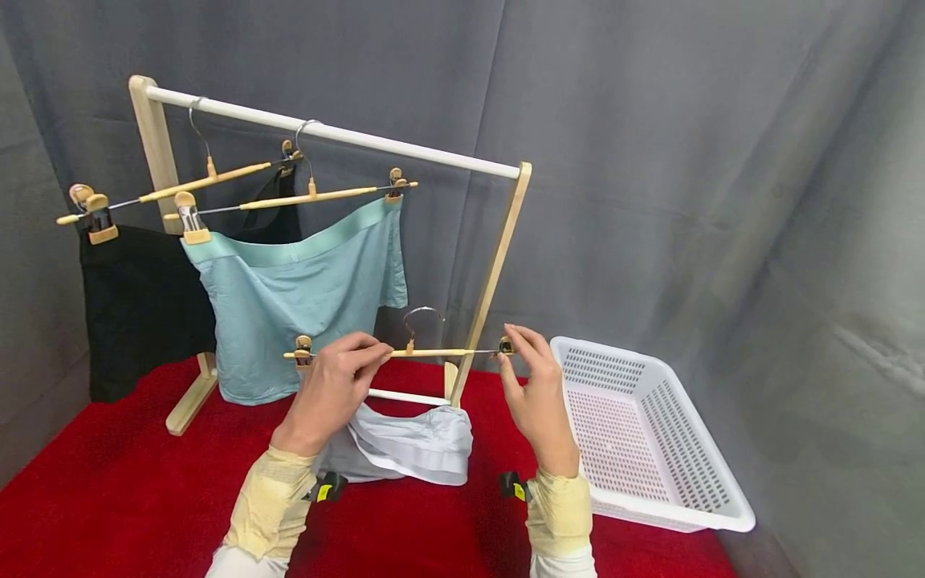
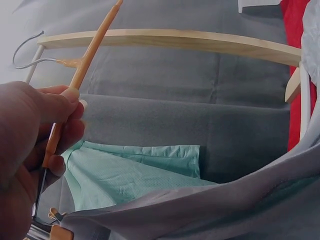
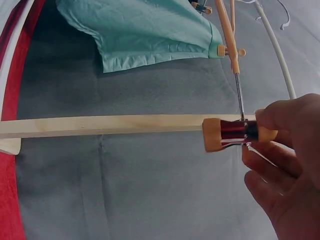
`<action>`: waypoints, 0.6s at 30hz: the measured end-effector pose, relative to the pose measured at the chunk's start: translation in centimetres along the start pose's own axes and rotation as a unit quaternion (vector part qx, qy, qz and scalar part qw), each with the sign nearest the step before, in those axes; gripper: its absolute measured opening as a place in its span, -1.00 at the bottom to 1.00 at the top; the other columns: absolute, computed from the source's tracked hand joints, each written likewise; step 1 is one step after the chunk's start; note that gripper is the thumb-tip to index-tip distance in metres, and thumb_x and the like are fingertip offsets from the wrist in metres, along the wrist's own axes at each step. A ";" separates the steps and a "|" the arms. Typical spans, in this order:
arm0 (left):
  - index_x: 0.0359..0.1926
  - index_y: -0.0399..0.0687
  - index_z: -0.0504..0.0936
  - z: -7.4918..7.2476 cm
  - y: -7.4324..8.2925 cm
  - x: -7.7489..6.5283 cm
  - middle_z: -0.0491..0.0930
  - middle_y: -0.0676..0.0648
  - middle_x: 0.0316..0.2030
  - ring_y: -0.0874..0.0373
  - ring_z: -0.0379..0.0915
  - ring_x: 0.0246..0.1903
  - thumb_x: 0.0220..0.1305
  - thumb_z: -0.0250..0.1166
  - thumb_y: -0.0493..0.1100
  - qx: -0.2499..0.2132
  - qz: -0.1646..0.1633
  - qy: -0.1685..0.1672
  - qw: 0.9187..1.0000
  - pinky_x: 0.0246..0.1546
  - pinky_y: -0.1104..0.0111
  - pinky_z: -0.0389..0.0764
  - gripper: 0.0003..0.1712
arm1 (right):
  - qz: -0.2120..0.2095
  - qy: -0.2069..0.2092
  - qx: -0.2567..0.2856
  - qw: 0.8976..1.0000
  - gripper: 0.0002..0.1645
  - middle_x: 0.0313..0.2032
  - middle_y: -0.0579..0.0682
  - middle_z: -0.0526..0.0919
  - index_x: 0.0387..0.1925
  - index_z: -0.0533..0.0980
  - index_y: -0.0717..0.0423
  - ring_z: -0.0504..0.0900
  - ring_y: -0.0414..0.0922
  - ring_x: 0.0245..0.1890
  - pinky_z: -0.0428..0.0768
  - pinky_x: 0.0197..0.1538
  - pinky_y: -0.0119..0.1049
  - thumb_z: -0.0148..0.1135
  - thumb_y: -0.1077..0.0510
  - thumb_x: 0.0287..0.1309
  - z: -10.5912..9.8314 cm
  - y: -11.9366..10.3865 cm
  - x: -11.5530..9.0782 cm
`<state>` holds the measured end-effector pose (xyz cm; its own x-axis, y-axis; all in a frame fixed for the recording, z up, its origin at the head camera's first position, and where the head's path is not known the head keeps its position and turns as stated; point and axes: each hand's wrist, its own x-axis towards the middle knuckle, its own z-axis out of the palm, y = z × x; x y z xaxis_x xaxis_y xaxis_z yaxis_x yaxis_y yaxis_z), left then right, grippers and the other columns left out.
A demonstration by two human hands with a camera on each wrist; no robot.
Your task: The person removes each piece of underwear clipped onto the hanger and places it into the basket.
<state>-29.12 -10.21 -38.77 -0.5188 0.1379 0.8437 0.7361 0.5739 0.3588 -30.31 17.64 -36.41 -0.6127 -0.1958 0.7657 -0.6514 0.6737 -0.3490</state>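
Fingers of the left hand (image 1: 332, 385) clasp a clip hanger (image 1: 437, 352); the right hand (image 1: 537, 393) pinches its end clip (image 3: 231, 134). Tugging could free gray underwear (image 1: 429, 449).

Looks like smooth wood along the hanger (image 1: 437, 352), with shiny metal at its hook (image 2: 50, 60) and clip (image 3: 232, 131). Shows matt cloth in the grey garment (image 1: 426, 449) and teal shorts (image 1: 311, 281), smooth plastic in the basket (image 1: 614, 441), smooth wood in the rack post (image 1: 495, 273) and rough pile on the red cloth (image 1: 405, 530).
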 end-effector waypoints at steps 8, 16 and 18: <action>-0.23 0.00 0.70 0.3 0.4 0.0 0.55 0.08 -0.36 0.29 0.42 -0.39 0.05 0.31 -0.27 0.012 -0.006 -0.019 1.000 -0.45 0.39 0.50 -0.79 | -0.053 0.016 -0.007 0.998 -0.52 0.12 -0.05 0.47 0.11 0.47 0.04 0.34 -0.12 0.14 0.40 0.12 -0.15 0.17 0.22 0.10 1.0 -1.3 0.2; -0.24 0.03 0.70 0.8 0.8 -0.2 0.56 0.10 -0.36 0.30 0.44 -0.38 0.03 0.33 -0.25 0.020 -0.010 -0.033 0.999 -0.42 0.39 0.53 -0.79 | -0.086 -0.001 0.002 0.996 -0.60 0.04 -0.04 0.51 0.00 0.53 0.05 0.36 -0.14 0.11 0.30 0.22 -0.13 0.20 0.24 0.06 2.5 -2.7 0.1; -0.24 0.03 0.70 0.8 1.0 -0.1 0.55 0.11 -0.35 0.32 0.43 -0.39 0.03 0.34 -0.24 0.017 -0.015 -0.039 0.999 -0.43 0.41 0.52 -0.79 | -0.080 -0.013 -0.003 0.997 -0.62 0.03 -0.08 0.51 0.00 0.53 0.03 0.36 -0.18 0.10 0.37 0.15 -0.22 0.20 0.19 0.08 2.7 -3.0 0.0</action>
<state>-28.71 -8.99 -38.86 -0.5735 0.1831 0.7985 0.7052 0.6063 0.3675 -29.60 13.73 -36.84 -0.5119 -0.3190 0.7976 -0.7394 0.6363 -0.2200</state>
